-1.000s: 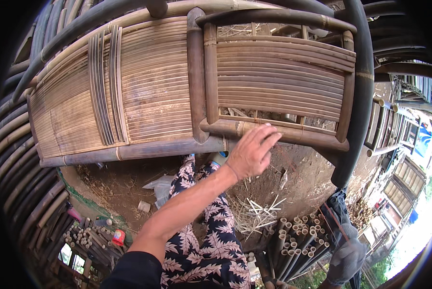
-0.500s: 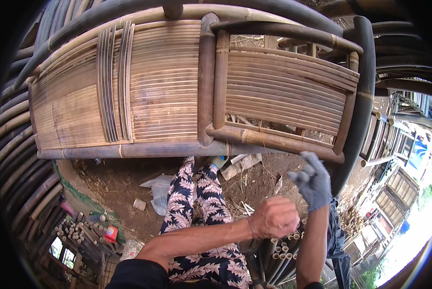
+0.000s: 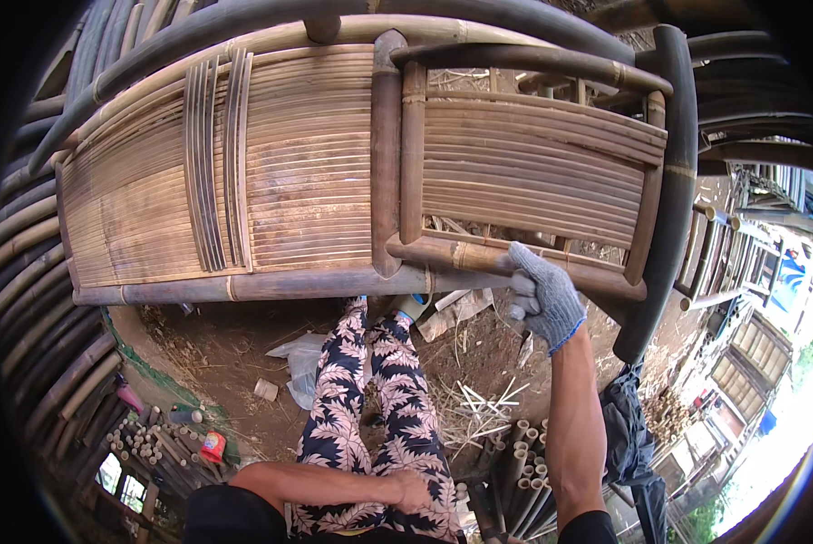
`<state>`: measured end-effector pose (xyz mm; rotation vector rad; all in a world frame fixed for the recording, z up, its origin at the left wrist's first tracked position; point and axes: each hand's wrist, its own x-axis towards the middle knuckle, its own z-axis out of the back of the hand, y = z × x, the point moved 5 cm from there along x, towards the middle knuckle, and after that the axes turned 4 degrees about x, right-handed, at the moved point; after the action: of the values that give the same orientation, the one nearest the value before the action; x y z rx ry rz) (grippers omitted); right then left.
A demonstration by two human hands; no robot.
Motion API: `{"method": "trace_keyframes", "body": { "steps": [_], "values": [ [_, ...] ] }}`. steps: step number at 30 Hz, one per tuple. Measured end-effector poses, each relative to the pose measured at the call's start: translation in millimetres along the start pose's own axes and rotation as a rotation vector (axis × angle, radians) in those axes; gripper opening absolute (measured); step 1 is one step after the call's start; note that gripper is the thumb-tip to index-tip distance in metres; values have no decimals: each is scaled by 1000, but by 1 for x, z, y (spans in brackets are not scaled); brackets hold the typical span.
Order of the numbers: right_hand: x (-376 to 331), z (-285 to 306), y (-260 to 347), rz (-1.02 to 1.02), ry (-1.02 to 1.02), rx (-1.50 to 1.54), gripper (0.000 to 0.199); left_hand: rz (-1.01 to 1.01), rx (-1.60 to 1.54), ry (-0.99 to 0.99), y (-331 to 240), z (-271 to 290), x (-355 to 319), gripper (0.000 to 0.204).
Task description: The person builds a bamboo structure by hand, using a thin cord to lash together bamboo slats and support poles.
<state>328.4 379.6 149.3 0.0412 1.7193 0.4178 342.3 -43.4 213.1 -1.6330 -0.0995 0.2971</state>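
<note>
A long bamboo bench point(image 3: 310, 163) with a slatted top lies across the view in front of me. My right hand point(image 3: 547, 301), in a grey knitted glove with a blue cuff, is at the front bamboo rail point(image 3: 461, 252) of its right-hand slatted panel point(image 3: 538, 168). The fingers are half bent and apart, the uppermost one against the rail, and nothing shows in them. My left hand point(image 3: 413, 490) is bare and rests on my patterned trouser leg, its fingers curled in with nothing showing. Loose dark strips point(image 3: 203, 163) lie across the slats on the left.
Cut bamboo tubes point(image 3: 522, 471) are bundled below my right forearm, with pale splinters point(image 3: 483, 408) on the dirt floor. A clear plastic bag point(image 3: 305, 367) lies beside my leg. Black plastic sheeting point(image 3: 631, 435) hangs at right. A red container point(image 3: 212, 446) stands lower left.
My gloved right hand has moved left and up to the bench rail. My left hand has dropped from beside the right wrist to my lap.
</note>
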Motion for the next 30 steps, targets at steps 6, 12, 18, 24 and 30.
{"method": "trace_keyframes", "body": {
  "steps": [6, 12, 18, 24, 30],
  "values": [
    [-82, -4, 35, 1181, -160, -1286, 18, 567, 390, -1334, 90, 293, -50, 79],
    [-72, -48, 83, 684, -167, -900, 28, 497, 627, -1260, 150, 394, -59, 93],
    [-6, -25, -73, 320, -170, -1853, 17, 420, 697, -1296, 174, 384, -53, 85],
    [-8, -27, -75, 216, -141, -1661, 17, 393, 652, -1234, 177, 382, -62, 83],
    [-33, 0, -69, 592, -244, -1484, 16, 523, 642, -1263, 173, 382, -51, 86]
  ]
}}
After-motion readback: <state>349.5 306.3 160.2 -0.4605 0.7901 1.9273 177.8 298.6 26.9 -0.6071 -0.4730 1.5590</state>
